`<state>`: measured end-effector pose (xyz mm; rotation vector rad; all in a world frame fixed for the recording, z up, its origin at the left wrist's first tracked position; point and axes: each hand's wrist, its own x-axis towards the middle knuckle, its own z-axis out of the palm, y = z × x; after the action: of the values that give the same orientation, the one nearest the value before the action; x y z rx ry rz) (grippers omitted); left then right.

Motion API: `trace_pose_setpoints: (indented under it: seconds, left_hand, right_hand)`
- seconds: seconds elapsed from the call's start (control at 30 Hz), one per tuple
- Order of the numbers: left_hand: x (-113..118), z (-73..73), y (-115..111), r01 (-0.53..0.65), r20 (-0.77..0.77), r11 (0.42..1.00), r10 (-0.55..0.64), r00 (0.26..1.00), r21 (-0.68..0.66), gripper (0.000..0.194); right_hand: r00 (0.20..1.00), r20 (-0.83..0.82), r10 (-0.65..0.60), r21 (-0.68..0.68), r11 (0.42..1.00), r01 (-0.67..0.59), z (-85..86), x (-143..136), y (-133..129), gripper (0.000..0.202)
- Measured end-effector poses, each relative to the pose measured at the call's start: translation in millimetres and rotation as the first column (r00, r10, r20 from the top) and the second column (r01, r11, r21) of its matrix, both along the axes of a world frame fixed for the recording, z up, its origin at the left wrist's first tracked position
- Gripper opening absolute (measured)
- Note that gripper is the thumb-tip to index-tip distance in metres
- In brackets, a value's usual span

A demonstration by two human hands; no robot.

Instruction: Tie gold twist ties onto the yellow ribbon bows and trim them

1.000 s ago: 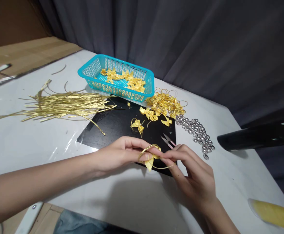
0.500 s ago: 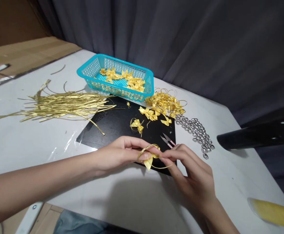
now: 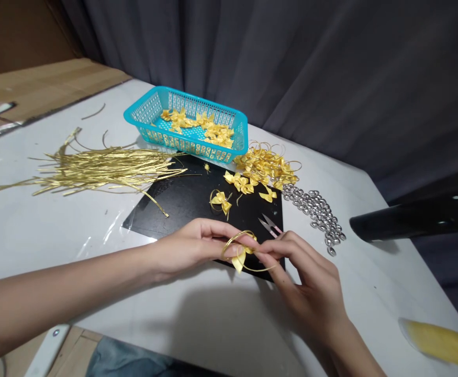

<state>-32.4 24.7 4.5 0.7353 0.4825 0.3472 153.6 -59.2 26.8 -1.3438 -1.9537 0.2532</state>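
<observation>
Between the thumb and fingers of my left hand point(image 3: 199, 243) is a yellow ribbon bow point(image 3: 238, 263) with a looped gold cord point(image 3: 229, 243). My right hand point(image 3: 313, 285) pinches at the bow's right edge with thumb and forefinger. What exactly lies between those fingertips is hidden. A loose end of the cord curves below the bow toward the right fingers. Both hands are above the near edge of a black mat point(image 3: 177, 204). Small thread snips point(image 3: 268, 225) lie on the mat just behind my right fingers.
A blue basket point(image 3: 187, 139) holding yellow bows stands at the back. Gold cords point(image 3: 107, 170) lie at left. Bows with loops point(image 3: 266, 165) are heaped beside silver beads point(image 3: 319, 212). One looped bow point(image 3: 221, 201) rests on the mat. A black cylindrical object point(image 3: 401, 220) juts in from the right.
Almost nothing differs. My right hand has shifted very slightly left, and the bow has tilted a little between the fingers.
</observation>
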Motion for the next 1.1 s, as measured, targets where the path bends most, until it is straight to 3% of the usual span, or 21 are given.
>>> trace_pose_setpoints:
  seconds: [0.73, 1.1]
  left_hand:
    - [-0.4, -0.1, -0.1, 0.02, -0.036, 1.0, -0.021, 0.999, -0.021, 0.021]
    - [0.4, 0.0, -0.2, 0.002, -0.031, 0.999, -0.003, 1.0, -0.035, 0.021]
  right_hand:
    - [0.999, -0.035, 0.022, 0.027, 0.999, -0.021, -2.2, -3.5, 0.7, 0.021]
    - [0.998, -0.046, -0.044, 0.02, 0.999, 0.045, -8.8, -7.7, 0.1, 0.015]
